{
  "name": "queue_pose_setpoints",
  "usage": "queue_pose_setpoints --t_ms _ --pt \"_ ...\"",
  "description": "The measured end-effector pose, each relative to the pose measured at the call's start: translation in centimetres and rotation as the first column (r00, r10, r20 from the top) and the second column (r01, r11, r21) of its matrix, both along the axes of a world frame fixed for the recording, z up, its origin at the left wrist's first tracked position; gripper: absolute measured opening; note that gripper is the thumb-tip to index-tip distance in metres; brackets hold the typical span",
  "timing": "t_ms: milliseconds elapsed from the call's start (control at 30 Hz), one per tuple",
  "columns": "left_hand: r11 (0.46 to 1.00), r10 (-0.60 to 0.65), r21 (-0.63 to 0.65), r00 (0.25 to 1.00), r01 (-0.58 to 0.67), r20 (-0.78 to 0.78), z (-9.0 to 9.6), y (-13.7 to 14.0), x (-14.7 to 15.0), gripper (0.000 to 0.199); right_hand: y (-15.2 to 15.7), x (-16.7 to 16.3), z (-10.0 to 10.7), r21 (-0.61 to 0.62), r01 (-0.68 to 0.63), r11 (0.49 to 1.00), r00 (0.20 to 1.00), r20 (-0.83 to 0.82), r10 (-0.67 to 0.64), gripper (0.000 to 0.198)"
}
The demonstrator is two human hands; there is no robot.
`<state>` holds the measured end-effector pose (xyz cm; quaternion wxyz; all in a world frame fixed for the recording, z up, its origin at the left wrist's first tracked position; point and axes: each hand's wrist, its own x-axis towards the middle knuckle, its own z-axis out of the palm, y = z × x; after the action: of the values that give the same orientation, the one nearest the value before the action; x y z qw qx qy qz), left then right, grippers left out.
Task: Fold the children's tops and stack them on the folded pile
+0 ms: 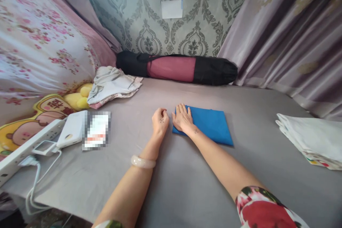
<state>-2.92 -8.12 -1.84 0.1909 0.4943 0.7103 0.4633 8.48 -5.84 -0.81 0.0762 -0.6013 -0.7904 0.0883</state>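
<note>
I am apparently smoothing the folded blue cloth [210,123] on the grey sheet [256,160], my right hand [183,118] lying flat and unclenched on its left end, my left hand [160,122] loosely balled beside it, nothing showing inside, the next move probably calling for even pressure.

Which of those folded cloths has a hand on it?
The folded blue cloth: the right hand lies on it. The loosely folded grey cloth pile and white cloth stack lie untouched.
</note>
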Motion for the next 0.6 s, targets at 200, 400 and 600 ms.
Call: queue_pose_setpoints --t_ms 200,400,600 --pt "1.000 -0.007 -0.005 1.000 0.007 0.002 0.2 -0.1 0.1 0.025 0.0 0.2 0.3 -0.008 -0.007 1.000 1.000 -0.012 0.007 0.061" --pt "1.000 -0.020 0.008 1.000 0.020 -0.011 0.4 -0.1 0.2 0.026 -1.8 0.6 1.1 0.024 -0.087 0.996 0.996 0.004 0.087 0.062" --pt "1.000 -0.018 0.016 1.000 0.018 -0.011 0.4 -0.3 0.1 0.026 -3.9 0.1 0.4 0.059 -0.134 0.989 0.991 0.025 0.133 0.063"
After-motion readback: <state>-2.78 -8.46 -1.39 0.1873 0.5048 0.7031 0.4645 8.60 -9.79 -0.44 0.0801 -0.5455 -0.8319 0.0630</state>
